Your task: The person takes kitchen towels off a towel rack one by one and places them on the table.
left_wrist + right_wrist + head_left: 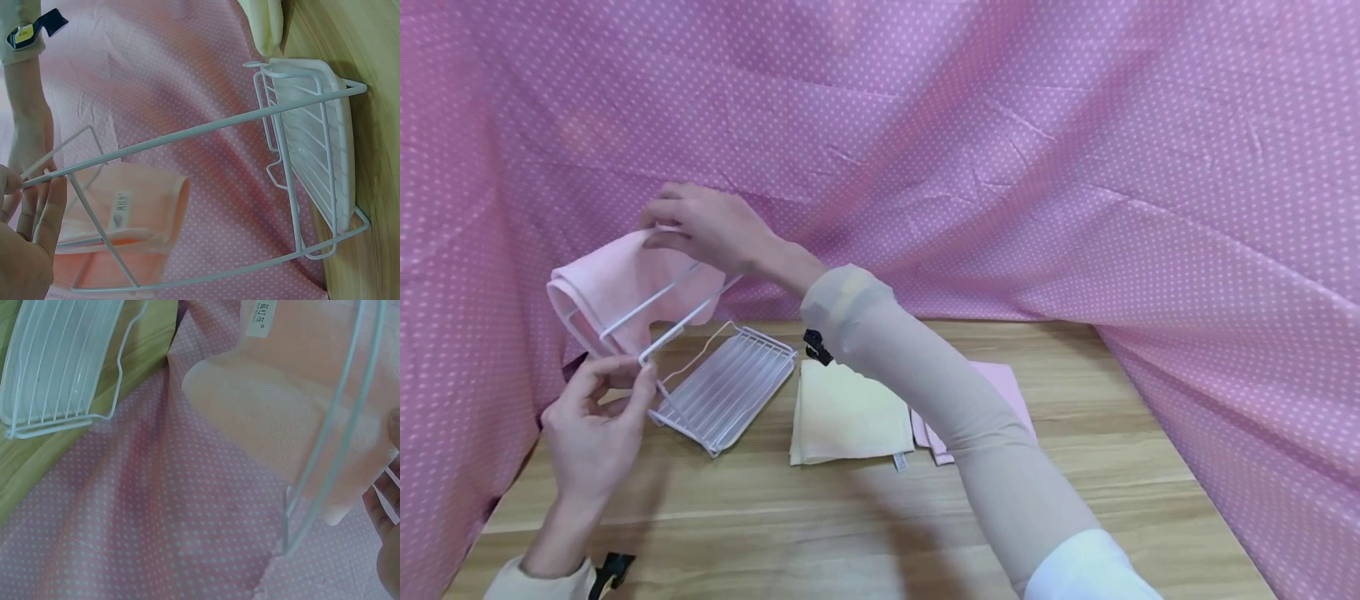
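Note:
A white wire rack (722, 392) with a shallow white tray at its base (347, 156) stands on the left of the table, its upper bars rising toward the hands. A pink towel (613, 271) hangs folded over an upper bar; its label shows in the left wrist view. My left hand (598, 433) pinches the near upper corner of the rack between thumb and fingers. Behind it, my right hand (718, 225) pinches the top edge of the pink towel (269, 419), thumb and fingers on either side. The right hand (387, 531) shows only partly at the right wrist view's edge.
A folded pale yellow towel (850, 412) lies mid-table. Next to it lies another folded pink towel (1007, 392), partly hidden by the right forearm. Pink dotted cloth (1000, 167) hangs behind and at both sides of the wooden table (1120, 467).

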A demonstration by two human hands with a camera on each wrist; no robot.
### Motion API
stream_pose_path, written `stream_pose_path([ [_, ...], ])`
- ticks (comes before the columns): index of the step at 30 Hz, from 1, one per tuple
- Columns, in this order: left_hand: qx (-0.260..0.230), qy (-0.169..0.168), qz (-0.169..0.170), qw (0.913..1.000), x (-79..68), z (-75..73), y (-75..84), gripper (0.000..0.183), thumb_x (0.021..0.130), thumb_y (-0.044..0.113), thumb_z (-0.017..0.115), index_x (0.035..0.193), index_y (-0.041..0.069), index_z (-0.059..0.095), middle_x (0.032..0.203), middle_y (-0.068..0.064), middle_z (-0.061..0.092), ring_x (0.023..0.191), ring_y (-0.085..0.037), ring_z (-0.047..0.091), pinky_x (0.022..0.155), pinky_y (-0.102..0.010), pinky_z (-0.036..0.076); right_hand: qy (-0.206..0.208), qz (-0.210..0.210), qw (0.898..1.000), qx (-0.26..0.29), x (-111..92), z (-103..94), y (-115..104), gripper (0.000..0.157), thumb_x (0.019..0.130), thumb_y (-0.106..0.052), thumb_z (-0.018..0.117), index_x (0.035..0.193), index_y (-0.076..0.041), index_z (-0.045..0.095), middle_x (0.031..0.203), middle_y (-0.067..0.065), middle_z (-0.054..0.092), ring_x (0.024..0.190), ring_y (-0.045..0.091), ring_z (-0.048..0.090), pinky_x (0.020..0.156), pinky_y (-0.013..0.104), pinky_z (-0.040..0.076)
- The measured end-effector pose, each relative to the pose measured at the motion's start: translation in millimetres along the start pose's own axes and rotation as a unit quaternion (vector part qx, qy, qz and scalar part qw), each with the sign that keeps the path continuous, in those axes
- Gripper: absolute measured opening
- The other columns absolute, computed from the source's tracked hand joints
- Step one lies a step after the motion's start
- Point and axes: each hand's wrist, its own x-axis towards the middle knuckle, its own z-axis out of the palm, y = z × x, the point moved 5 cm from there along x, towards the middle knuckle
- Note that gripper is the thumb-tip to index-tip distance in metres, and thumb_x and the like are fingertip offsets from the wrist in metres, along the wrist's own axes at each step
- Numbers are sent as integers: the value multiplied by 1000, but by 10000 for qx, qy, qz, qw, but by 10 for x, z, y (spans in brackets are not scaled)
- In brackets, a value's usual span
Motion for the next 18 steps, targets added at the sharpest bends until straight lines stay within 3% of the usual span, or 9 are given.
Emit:
stream_pose_path([
  [5,32,-20,-31,10000,10,9,-11,16,88,-12,72,101,-21,67,90,29,70,76,15,66,65,0,57,172,55,9997,148,-45,-127,43,34,105,-47,60,132,-29,71,128,-11,69,112,1,63,89,8,49],
  [10,-154,3,-10,9999,13,11,-16,21,91,-6,73,100,-23,66,89,25,71,75,14,67,65,0,56,208,159,9992,287,-79,-227,101,35,105,-46,60,132,-26,71,129,-9,69,112,3,64,89,10,52],
  [18,-151,-6,7,9999,27,26,-4,19,90,-9,72,99,-24,64,89,28,71,75,16,66,66,1,56,421,278,9979,416,-151,-396,192,33,104,-44,62,129,-24,71,125,-8,70,110,4,63,91,9,50],
])
